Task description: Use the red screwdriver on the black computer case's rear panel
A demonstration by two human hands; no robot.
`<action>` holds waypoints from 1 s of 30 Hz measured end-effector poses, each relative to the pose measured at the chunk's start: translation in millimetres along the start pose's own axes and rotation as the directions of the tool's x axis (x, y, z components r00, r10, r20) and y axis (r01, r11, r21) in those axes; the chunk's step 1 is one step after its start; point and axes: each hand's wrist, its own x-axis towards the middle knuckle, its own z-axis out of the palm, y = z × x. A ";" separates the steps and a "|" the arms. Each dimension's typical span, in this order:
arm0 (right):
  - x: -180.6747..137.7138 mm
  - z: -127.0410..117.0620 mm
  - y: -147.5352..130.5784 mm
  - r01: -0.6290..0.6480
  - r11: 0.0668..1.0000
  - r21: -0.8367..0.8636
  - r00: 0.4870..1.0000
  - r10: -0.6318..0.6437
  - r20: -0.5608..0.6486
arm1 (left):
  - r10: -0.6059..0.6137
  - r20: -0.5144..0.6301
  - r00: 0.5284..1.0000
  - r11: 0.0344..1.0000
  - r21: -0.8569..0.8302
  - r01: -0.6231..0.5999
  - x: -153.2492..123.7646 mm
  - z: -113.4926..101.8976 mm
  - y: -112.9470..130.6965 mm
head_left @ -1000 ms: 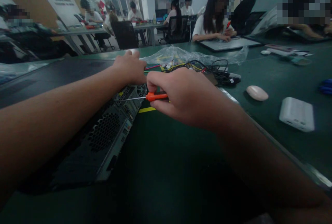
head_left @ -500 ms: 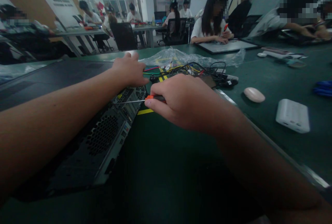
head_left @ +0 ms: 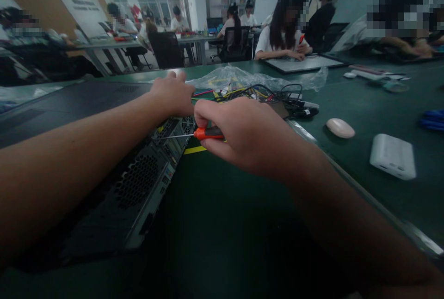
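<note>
A black desktop computer case (head_left: 79, 100) lies on its side at the left, its rear panel with a honeycomb vent and ports turned toward the right. My left hand (head_left: 173, 93) rests on the top edge at the case's far corner, fingers apart. In my right hand (head_left: 239, 135) is a screwdriver (head_left: 204, 133) with an orange and black handle, closed between thumb and fingers. Its thin shaft points left to the rear panel (head_left: 169, 149); whether the tip sits in a screw is too small to tell.
Behind my hands lie tangled cables (head_left: 256, 93) and clear plastic film (head_left: 225, 77). To the right are a pale oval object (head_left: 340, 128), a white box-like device (head_left: 392, 156) and blue cable (head_left: 432, 119). A metal strip crosses the green table (head_left: 215, 225). Across it, a person (head_left: 280, 35) works over a flat panel (head_left: 305, 62).
The thumb and fingers of my right hand have shifted on the screwdriver's handle, so more of its orange part shows. My left hand and the case keep their places.
</note>
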 end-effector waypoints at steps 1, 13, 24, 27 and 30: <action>0.0 0.2 0.4 0.004 1.000 -0.003 1.000 -0.004 -0.005 | 0.007 -0.002 1.000 1.000 0.016 -0.007 -0.5 -0.5 0.1; -0.2 1.0 1.9 0.018 1.000 0.010 1.000 -0.018 -0.010 | 0.020 -0.011 1.000 0.999 0.036 -0.020 -0.8 0.2 -0.2; -0.5 -3.3 1.8 0.020 1.000 0.018 1.000 -0.020 0.004 | 0.028 -0.023 0.999 0.999 0.036 -0.027 -1.2 0.3 -1.1; -1.5 -2.4 1.8 0.034 0.999 0.015 0.999 -0.034 0.001 | 0.030 -0.028 0.999 0.998 0.047 -0.029 -2.3 0.6 0.2; -1.9 -2.2 0.7 0.035 0.999 0.017 0.999 -0.035 0.009 | 0.014 -0.020 1.000 0.999 0.036 -0.013 0.9 2.2 -0.5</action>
